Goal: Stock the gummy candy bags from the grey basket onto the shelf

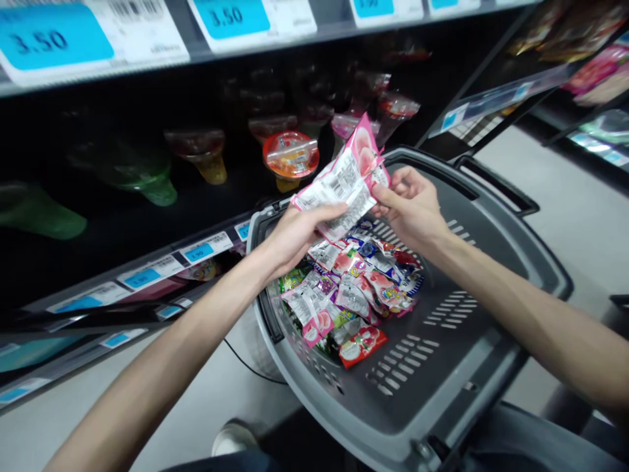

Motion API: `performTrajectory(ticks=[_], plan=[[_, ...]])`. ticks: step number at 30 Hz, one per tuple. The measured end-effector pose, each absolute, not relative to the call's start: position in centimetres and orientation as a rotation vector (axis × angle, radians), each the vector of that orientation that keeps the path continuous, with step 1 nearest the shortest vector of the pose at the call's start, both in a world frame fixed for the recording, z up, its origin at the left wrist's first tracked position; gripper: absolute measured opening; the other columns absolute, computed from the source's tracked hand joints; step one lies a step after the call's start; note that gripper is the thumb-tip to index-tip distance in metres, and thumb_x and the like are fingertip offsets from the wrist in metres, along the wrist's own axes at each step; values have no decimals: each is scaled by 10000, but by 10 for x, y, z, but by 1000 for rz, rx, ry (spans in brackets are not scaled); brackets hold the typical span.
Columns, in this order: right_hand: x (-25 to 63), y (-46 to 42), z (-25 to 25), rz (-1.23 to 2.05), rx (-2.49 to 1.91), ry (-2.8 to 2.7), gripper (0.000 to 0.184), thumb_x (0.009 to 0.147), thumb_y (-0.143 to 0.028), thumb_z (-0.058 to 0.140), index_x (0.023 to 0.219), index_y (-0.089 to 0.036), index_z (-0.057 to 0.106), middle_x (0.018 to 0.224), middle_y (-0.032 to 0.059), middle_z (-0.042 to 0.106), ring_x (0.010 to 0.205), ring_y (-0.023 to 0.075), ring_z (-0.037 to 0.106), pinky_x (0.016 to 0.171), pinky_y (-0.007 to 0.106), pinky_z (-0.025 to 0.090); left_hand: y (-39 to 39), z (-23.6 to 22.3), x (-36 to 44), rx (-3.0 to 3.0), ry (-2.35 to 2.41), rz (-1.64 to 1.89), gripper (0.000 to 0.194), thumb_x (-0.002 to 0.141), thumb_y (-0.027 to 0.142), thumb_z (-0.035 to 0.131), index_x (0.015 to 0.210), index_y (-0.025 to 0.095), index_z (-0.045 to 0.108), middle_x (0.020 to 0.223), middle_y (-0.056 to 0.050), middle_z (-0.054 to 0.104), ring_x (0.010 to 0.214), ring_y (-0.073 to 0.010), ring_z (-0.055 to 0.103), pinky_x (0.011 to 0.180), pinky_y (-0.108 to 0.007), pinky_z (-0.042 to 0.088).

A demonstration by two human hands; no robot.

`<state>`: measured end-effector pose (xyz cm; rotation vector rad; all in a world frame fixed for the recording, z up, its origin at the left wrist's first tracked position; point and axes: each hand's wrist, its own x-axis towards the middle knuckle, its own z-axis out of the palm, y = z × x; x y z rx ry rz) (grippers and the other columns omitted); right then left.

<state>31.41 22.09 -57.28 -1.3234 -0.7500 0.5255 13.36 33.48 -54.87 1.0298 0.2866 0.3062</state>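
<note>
Above a grey shopping basket [304, 426], both hands hold small packets with pink edges. My left hand [299, 229] is closed on a pink-and-white candy packet [339, 180], its thumb lying across the printed back. At the packet's right edge, my right hand [410, 203] pinches what looks like a corner of it or of a second pink packet; the overlap hides which. Several candy packets [354, 282] in pink, purple, blue and green lie heaped in the basket, with a red packet [362, 345] at the near end of the heap.
A dark shelf [236, 210] behind the basket carries cup-shaped packs, among them an orange-lidded cup [291, 156] and a green one [157, 183]. Blue-and-white price tags [230, 19] line the shelf edges. The basket's black handle [496, 187] sticks out on the right. A shoe [234, 438] shows on the floor below.
</note>
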Motion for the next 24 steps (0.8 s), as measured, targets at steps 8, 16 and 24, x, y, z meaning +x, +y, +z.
performTrajectory(ticks=[8,16,24], plan=[[312,222,-563,448,-1263,-638,379,592,-318,921,742,-257,578,582,-41,531,434,107,505,371,249,415,340,-553,133,999,452,314,244,893,248,673,1127,185,697,1160,-99,729,899,-194,720,866,-399,606],[295,219,-549,487,-1372,-565,282,555,-401,920,632,-318,661,662,37,518,522,158,506,440,372,417,340,-552,130,1012,493,313,215,899,242,657,1098,176,705,1176,-101,713,964,-191,698,906,-402,593],[302,223,-564,435,-1562,-521,228,479,-561,817,603,-424,684,712,113,552,567,274,589,552,540,488,334,-553,121,1588,525,586,492,889,407,642,1350,236,625,1185,-85,732,1041,-288,697,979,-422,537]])
